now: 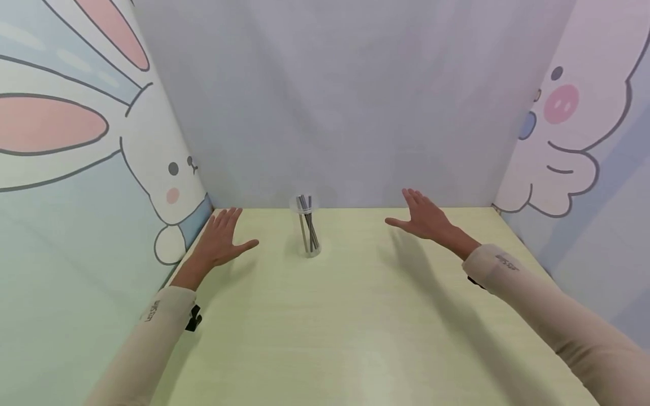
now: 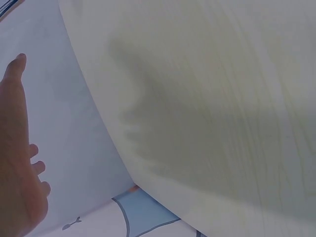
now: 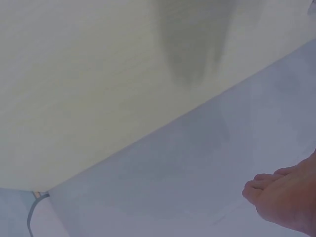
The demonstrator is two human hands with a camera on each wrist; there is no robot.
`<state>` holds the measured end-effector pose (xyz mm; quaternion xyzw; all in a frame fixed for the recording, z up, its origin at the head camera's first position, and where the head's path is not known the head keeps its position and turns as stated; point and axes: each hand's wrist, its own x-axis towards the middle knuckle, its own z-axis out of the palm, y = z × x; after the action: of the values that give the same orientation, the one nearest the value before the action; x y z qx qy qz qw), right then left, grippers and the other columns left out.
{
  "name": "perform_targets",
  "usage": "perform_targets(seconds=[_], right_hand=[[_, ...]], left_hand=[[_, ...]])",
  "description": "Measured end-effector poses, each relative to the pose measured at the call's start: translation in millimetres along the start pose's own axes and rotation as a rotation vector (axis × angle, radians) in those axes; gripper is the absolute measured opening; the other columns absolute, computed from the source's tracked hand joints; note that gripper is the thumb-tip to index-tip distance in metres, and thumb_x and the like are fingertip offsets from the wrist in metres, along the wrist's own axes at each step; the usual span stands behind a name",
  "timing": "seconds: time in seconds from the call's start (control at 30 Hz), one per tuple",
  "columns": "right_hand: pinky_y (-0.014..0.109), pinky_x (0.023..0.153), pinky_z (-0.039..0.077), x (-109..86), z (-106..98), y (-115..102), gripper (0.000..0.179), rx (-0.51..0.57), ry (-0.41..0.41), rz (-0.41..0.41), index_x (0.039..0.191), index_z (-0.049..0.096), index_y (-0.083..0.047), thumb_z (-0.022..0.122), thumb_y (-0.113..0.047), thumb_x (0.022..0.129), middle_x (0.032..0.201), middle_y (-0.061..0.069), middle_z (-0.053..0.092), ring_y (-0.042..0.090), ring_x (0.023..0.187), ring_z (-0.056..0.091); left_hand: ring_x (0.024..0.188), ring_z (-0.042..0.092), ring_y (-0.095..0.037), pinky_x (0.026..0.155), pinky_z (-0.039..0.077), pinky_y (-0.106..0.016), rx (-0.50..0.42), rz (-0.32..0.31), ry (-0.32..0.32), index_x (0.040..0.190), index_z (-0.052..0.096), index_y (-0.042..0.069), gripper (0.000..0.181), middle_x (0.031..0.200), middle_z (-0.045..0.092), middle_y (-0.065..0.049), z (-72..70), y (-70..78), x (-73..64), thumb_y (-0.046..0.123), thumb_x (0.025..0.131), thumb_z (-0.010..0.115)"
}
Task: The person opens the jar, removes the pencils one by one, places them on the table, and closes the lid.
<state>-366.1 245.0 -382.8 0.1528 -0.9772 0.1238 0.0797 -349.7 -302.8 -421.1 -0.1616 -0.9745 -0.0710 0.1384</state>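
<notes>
A clear, cup-like container (image 1: 316, 248) stands upright toward the back of the pale table, with several thin dark sticks (image 1: 308, 225) leaning inside it. To its left, my left hand (image 1: 217, 241) hovers over the table, fingers straight and thumb spread out toward the container. My right hand (image 1: 425, 219) is farther off on the other side, raised above the table with its thumb pointing inward. Both hands hold nothing. In the left wrist view the left hand (image 2: 19, 163) shows at the edge, and in the right wrist view the right hand (image 3: 286, 197) shows at the lower corner.
The pale wood-grain table (image 1: 315, 316) meets a grey-white curtain-like back wall (image 1: 345, 113). A side panel with a cartoon rabbit (image 1: 157, 158) borders the left; another with a pink-cheeked figure (image 1: 563, 129) borders the right. Arm shadows fall across the tabletop.
</notes>
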Motion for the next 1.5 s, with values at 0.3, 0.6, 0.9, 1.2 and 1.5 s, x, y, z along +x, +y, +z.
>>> perform_targets(seconds=[0.3, 0.6, 0.9, 1.2, 1.5], right_hand=[[0.058, 0.113, 0.024, 2.1, -4, -17, 0.104, 0.047, -0.026, 0.000, 0.151, 0.017, 0.002, 0.056, -0.068, 0.084, 0.156, 0.022, 0.018, 0.039, 0.143, 0.018], [0.058, 0.113, 0.024, 4.5, -5, -32, 0.101, 0.071, -0.045, -0.009, 0.152, 0.017, -0.003, 0.054, -0.068, 0.084, 0.157, 0.018, 0.018, 0.035, 0.144, 0.017], [0.056, 0.113, 0.025, 6.3, -4, -43, 0.099, 0.070, -0.032, -0.032, 0.152, 0.019, -0.005, 0.055, -0.068, 0.085, 0.158, 0.014, 0.019, 0.033, 0.144, 0.017], [0.058, 0.111, 0.029, 10.2, -3, -56, 0.097, 0.077, -0.007, -0.083, 0.151, 0.021, -0.004, 0.058, -0.064, 0.085, 0.156, 0.015, 0.022, 0.034, 0.143, 0.021], [0.054, 0.111, 0.031, 16.1, 1, -71, 0.096, 0.066, 0.015, -0.137, 0.152, 0.022, -0.007, 0.059, -0.064, 0.084, 0.157, 0.012, 0.023, 0.030, 0.143, 0.022]], left_hand=[[0.143, 0.015, -0.039, 0.117, 0.005, -0.057, -0.064, 0.008, -0.021, 0.153, 0.016, 0.007, 0.105, 0.155, 0.021, -0.020, 1.7, 7.0, 2.3, 0.072, 0.080, 0.056], [0.143, 0.016, -0.038, 0.118, 0.007, -0.056, -0.090, 0.030, -0.036, 0.153, 0.016, 0.009, 0.108, 0.156, 0.022, -0.017, 4.2, 22.3, 7.6, 0.076, 0.077, 0.056], [0.143, 0.017, -0.035, 0.119, 0.010, -0.052, -0.107, 0.057, -0.014, 0.153, 0.017, 0.012, 0.107, 0.156, 0.022, -0.013, 9.8, 37.5, 12.6, 0.075, 0.077, 0.057], [0.143, 0.019, -0.033, 0.118, 0.013, -0.051, -0.144, 0.062, -0.005, 0.153, 0.017, 0.012, 0.108, 0.156, 0.023, -0.012, 20.3, 48.3, 16.6, 0.076, 0.076, 0.058], [0.143, 0.021, -0.029, 0.116, 0.022, -0.051, -0.209, 0.046, -0.020, 0.153, 0.017, 0.018, 0.106, 0.155, 0.024, -0.007, 31.9, 57.2, 22.2, 0.075, 0.075, 0.059]])
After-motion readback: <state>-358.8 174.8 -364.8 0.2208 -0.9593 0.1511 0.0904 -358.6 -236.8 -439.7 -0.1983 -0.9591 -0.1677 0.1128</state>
